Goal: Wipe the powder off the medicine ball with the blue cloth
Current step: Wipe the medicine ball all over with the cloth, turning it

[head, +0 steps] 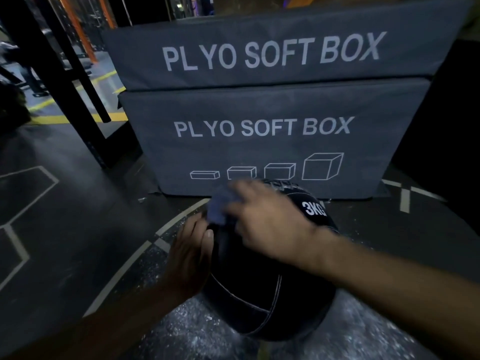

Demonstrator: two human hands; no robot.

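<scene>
The medicine ball (259,276) sits on the speckled floor (202,331). The left hand (189,258) lies flat against its side, fingers straight; the right hand (265,224), fingers curled, presses the blue cloth (220,206) on top. Push too hard and the ball may roll out from under the bracing fingers.

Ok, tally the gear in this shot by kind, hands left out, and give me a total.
Medicine ball: 1, black, marked 3KG
Blue cloth: 1, under the right hand on top of the ball; the left hand rests on the ball's side
Plyo soft boxes: 2, stacked, upper on lower
Total: 4
</scene>
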